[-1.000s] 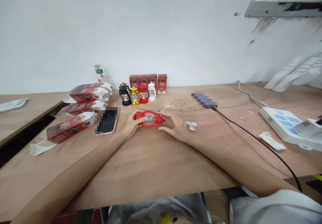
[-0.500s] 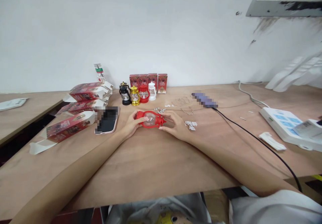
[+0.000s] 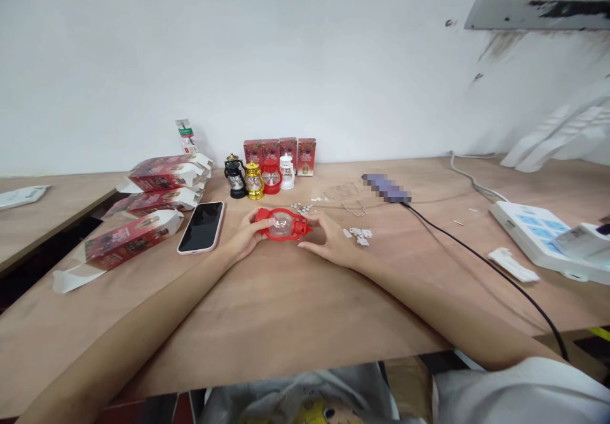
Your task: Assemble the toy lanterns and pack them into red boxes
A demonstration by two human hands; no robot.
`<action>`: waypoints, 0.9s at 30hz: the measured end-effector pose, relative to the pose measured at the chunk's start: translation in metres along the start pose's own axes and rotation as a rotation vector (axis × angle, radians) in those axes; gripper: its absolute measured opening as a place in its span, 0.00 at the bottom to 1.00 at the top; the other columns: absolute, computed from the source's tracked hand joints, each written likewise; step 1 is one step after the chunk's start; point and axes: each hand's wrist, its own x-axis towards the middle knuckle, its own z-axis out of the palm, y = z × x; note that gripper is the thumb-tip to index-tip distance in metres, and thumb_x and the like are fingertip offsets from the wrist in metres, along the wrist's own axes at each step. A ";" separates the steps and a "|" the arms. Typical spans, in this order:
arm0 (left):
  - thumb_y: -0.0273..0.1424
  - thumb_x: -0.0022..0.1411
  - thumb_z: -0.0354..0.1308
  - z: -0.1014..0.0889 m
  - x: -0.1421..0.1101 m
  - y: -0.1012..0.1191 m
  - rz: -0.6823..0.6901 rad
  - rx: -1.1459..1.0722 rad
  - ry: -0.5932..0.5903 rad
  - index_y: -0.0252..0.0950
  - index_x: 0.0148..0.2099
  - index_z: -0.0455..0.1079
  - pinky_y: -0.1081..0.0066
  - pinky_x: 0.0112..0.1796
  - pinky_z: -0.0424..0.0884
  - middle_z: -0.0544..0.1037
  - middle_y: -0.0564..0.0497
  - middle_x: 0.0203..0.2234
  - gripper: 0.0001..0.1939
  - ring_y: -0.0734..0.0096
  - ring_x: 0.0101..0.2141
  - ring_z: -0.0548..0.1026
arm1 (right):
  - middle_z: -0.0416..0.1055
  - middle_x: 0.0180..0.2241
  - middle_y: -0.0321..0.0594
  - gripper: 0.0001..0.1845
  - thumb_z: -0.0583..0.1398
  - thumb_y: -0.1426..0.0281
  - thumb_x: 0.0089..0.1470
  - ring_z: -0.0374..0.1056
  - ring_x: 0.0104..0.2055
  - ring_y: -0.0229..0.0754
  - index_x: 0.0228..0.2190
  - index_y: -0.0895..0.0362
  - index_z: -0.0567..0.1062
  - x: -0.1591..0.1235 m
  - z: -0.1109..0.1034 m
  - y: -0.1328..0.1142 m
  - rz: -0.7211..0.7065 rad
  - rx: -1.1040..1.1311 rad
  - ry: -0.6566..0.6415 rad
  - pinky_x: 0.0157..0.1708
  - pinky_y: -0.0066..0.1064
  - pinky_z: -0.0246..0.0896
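A small red toy lantern [image 3: 282, 224] with a clear globe lies on its side just above the wooden table [image 3: 295, 303]. My left hand [image 3: 246, 236] grips its base end with the fingers curled round it. My right hand [image 3: 330, 241] pinches the top end, thumb and fingers closed on it. Several small white and silver bits [image 3: 358, 236] lie scattered right beside my right hand.
Black, gold, red and white mini lanterns [image 3: 260, 177] stand in a row before small red boxes [image 3: 280, 151]. Flat red cartons [image 3: 157, 189] and a phone [image 3: 202, 227] lie left. A black cable [image 3: 481, 260] runs right, near a white device [image 3: 538, 232].
The lantern has turned slightly in my hands and the view has shifted a little; my hands stay in the same place on the table.
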 end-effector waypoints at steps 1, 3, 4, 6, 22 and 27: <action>0.28 0.39 0.70 0.000 0.000 0.000 -0.002 -0.009 -0.002 0.33 0.36 0.69 0.59 0.44 0.74 0.79 0.48 0.35 0.20 0.59 0.42 0.76 | 0.70 0.47 0.46 0.25 0.62 0.59 0.51 0.69 0.50 0.49 0.48 0.54 0.65 0.000 0.000 0.000 -0.004 -0.008 0.000 0.48 0.46 0.67; 0.28 0.39 0.70 -0.001 0.001 0.001 -0.007 -0.024 -0.004 0.33 0.36 0.69 0.59 0.45 0.74 0.79 0.48 0.36 0.19 0.58 0.43 0.76 | 0.71 0.47 0.47 0.24 0.62 0.60 0.52 0.69 0.50 0.49 0.49 0.54 0.64 0.000 0.000 -0.001 -0.008 -0.022 -0.001 0.48 0.46 0.67; 0.28 0.40 0.70 -0.001 0.001 0.001 -0.009 -0.031 -0.003 0.33 0.36 0.69 0.59 0.45 0.74 0.79 0.48 0.36 0.19 0.58 0.43 0.76 | 0.71 0.47 0.47 0.24 0.62 0.61 0.52 0.69 0.50 0.49 0.49 0.55 0.64 0.000 -0.001 -0.002 -0.008 -0.028 -0.003 0.48 0.46 0.67; 0.27 0.40 0.69 -0.001 0.001 0.002 -0.013 -0.043 0.000 0.33 0.35 0.69 0.58 0.46 0.74 0.79 0.48 0.35 0.18 0.57 0.44 0.76 | 0.71 0.47 0.47 0.24 0.61 0.61 0.52 0.69 0.50 0.49 0.49 0.55 0.64 0.000 -0.001 -0.003 -0.004 -0.035 -0.009 0.48 0.46 0.68; 0.26 0.40 0.66 -0.008 0.004 0.001 -0.001 -0.108 -0.099 0.34 0.36 0.69 0.58 0.46 0.73 0.79 0.50 0.31 0.17 0.57 0.44 0.76 | 0.76 0.39 0.44 0.20 0.62 0.57 0.51 0.74 0.42 0.46 0.43 0.55 0.71 0.002 0.001 0.003 -0.140 -0.116 0.122 0.43 0.39 0.71; 0.25 0.38 0.67 -0.006 0.004 0.001 0.007 -0.111 -0.065 0.34 0.35 0.69 0.59 0.45 0.72 0.77 0.52 0.31 0.18 0.59 0.41 0.76 | 0.73 0.44 0.46 0.20 0.61 0.60 0.53 0.70 0.49 0.48 0.46 0.55 0.69 0.002 0.002 0.008 -0.141 -0.200 0.086 0.49 0.43 0.67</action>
